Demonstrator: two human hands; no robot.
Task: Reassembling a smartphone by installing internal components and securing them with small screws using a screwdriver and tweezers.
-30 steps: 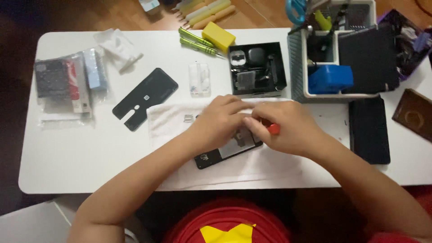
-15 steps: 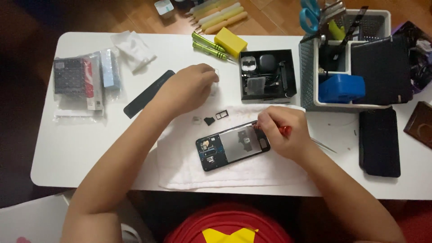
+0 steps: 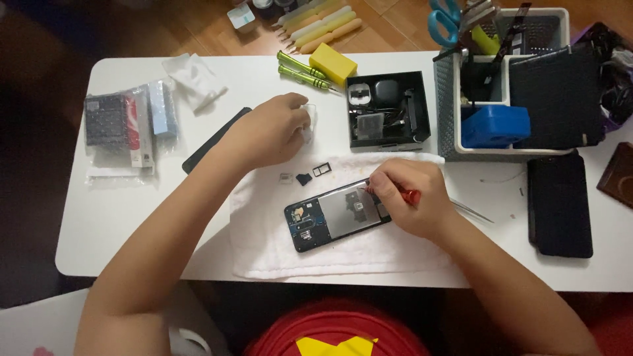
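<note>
The right hand (image 3: pixel 405 201) was closed around a red-handled screwdriver (image 3: pixel 410 196) with its tip on the opened smartphone (image 3: pixel 336 214) lying on the white cloth (image 3: pixel 264 244) at desk centre, while the left hand (image 3: pixel 273 128), at ten o'clock from the phone, curled over a small clear plastic bag (image 3: pixel 308 122).

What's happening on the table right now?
A person works on an opened phone that lies on a white cloth. The right hand holds a red-handled tool at the phone's upper right corner. The left hand reaches away to a small clear packet beside the black parts box. Small removed parts lie on the cloth above the phone.
</note>
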